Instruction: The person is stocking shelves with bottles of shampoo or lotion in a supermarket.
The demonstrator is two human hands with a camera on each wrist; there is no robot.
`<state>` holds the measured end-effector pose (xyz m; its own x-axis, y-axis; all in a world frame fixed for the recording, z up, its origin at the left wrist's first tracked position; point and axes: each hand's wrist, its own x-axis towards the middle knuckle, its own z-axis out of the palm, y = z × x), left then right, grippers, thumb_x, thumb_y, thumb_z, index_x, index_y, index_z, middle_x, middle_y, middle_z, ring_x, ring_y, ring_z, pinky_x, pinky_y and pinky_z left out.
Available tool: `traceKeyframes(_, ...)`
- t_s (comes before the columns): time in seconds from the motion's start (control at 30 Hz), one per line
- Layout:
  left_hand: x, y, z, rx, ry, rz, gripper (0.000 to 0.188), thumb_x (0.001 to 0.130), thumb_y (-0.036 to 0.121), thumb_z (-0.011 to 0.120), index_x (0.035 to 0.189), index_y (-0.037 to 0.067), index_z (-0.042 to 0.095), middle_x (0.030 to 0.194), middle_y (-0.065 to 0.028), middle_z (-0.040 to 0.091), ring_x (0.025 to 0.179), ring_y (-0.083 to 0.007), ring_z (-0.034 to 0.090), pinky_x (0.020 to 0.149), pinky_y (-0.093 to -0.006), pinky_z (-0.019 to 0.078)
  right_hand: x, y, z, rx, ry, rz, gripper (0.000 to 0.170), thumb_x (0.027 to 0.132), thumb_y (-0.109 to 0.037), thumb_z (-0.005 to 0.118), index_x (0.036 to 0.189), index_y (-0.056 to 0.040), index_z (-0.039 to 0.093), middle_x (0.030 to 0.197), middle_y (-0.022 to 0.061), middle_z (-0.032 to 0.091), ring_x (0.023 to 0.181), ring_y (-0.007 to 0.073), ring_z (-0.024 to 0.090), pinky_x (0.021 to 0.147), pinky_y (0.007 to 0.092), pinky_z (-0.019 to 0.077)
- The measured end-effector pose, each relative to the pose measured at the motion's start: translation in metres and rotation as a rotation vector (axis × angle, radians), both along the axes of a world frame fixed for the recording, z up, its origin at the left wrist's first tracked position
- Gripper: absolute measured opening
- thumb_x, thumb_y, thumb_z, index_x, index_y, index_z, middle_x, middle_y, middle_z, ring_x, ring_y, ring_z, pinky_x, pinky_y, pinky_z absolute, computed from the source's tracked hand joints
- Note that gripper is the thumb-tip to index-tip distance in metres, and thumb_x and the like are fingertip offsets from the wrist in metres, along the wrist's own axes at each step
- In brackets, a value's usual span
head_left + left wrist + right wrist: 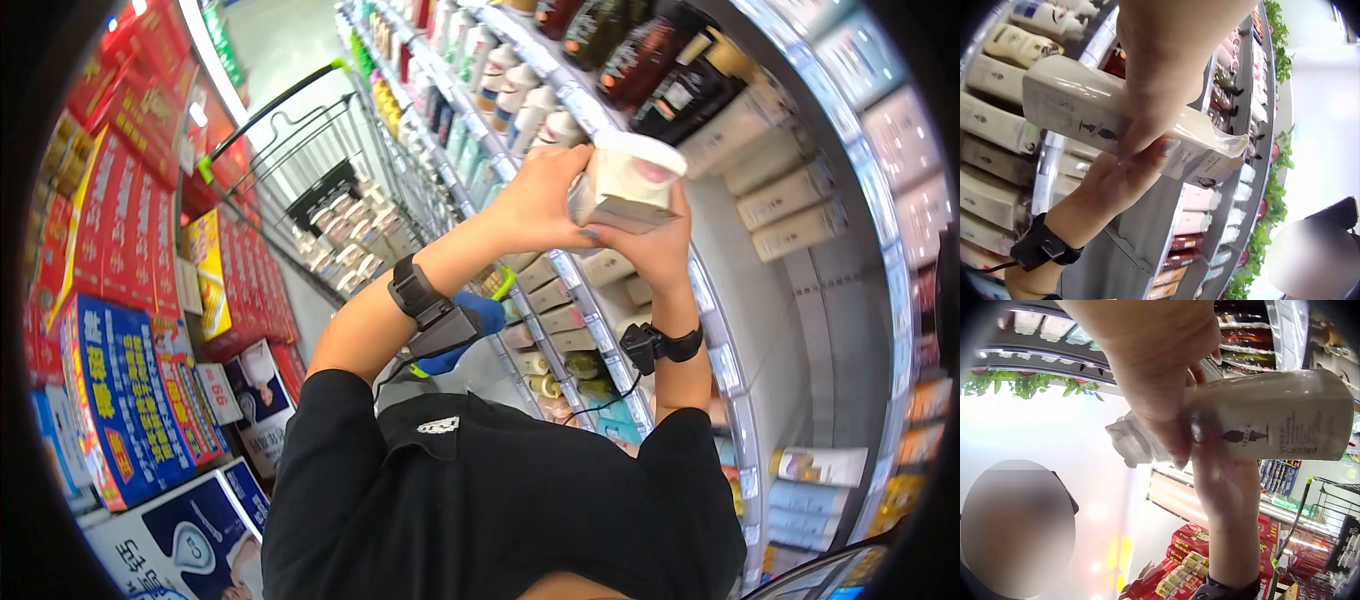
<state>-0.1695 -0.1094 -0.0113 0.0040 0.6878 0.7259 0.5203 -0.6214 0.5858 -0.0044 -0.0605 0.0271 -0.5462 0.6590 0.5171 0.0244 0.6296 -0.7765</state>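
Observation:
Both hands hold one cream-coloured toiletry bottle (628,170) up in front of the shelves. My left hand (543,198) grips it from the left side, and my right hand (655,243) grips it from the right with the thumb against it. In the left wrist view the bottle (1063,103) lies slantwise, with a small pump-bottle picture on its side and a boxy, clear-edged piece at its far end. "Scented" is printed on the bottle (1297,419) in the right wrist view. Part of its middle is hidden behind the fingers.
A shopping cart (290,150) with many small white-capped bottles (350,235) stands ahead on the left. Shelves hold similar cream packs (790,200) and dark bottles (655,55). Red boxes (120,200) are stacked on the left. Another person (1313,256) stands nearby.

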Motion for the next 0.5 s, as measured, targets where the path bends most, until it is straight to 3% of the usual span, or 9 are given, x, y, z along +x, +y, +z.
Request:
traceKeyframes(0.1,-0.035,-0.007,-0.047,-0.084,-0.008,0.133,0.069,0.052,0.032,0.078,0.108,0.002,0.050,0.093,-0.0176,0.060,0.093,-0.0378,0.055,0.084,-0.0426,0.0378,-0.040,0.006,-0.032,0.139,-0.196,0.020,0.067,0.052,-0.012,0.087,0.108,-0.0045,0.050,0.098,0.0052,0.059,0.095,0.0149,0.057,0.083,0.0300,0.0470)
traceKeyframes(0.13,-0.046,-0.008,-0.065,-0.195,-0.009,0.157,0.066,0.053,0.023,0.078,0.108,0.002,0.050,0.093,-0.0186,0.059,0.092,-0.0375,0.055,0.082,-0.0442,0.0398,-0.055,0.001,-0.039,0.001,-0.132,0.110,0.065,0.053,-0.012,0.087,0.106,-0.0047,0.050,0.097,0.0054,0.060,0.093,0.0149,0.058,0.082,0.0297,0.0475)
traceKeyframes(0.23,-0.065,-0.025,-0.111,-0.314,-0.104,0.323,0.060,0.055,0.015,0.076,0.107,0.001,0.050,0.094,-0.0200,0.059,0.092,-0.0373,0.054,0.081,-0.0452,0.0420,-0.090,0.015,-0.099,-0.080,-0.229,0.218,0.064,0.054,-0.010,0.085,0.106,-0.0060,0.050,0.095,0.0055,0.062,0.089,0.0149,0.060,0.079,0.0300,0.0485)
traceKeyframes(0.33,-0.089,-0.039,-0.169,-0.446,-0.143,0.358,0.058,0.058,0.010,0.074,0.108,0.000,0.049,0.100,-0.0203,0.058,0.095,-0.0380,0.054,0.083,-0.0452,0.0433,-0.119,0.017,-0.165,-0.189,-0.344,0.253,0.067,0.054,-0.010,0.085,0.111,-0.0067,0.049,0.098,0.0063,0.062,0.090,0.0143,0.060,0.081,0.0300,0.0490)
traceKeyframes(0.43,-0.121,-0.050,-0.235,-0.632,-0.247,0.233,0.061,0.060,0.005,0.068,0.117,0.000,0.046,0.107,-0.0205,0.057,0.104,-0.0394,0.052,0.090,-0.0421,0.0420,-0.144,0.018,-0.242,-0.298,-0.387,0.292,0.065,0.055,-0.010,0.085,0.111,-0.0067,0.051,0.098,0.0079,0.063,0.092,0.0185,0.062,0.080,0.0310,0.0494)
traceKeyframes(0.5,-0.135,-0.067,-0.264,-0.638,-0.298,0.277,0.067,0.062,0.005,0.066,0.124,0.001,0.042,0.115,-0.0212,0.054,0.110,-0.0386,0.050,0.095,-0.0408,0.0400,-0.168,0.014,-0.267,-0.293,-0.472,0.305,0.065,0.056,-0.011,0.085,0.111,-0.0063,0.051,0.099,0.0097,0.064,0.093,0.0209,0.063,0.081,0.0320,0.0494)
